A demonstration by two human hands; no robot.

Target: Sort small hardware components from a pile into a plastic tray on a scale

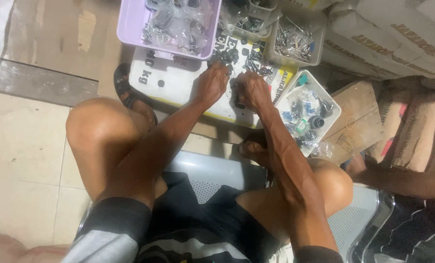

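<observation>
Both hands down on the white sack. Left hand and right hand curl over a pile of small metal parts; grip on any piece: cannot tell. Risk: parts roll off the sack edge onto the floor. Room is tight: lilac tub ahead, white tray just right.

pale tiled floor, grey metal bench
</observation>
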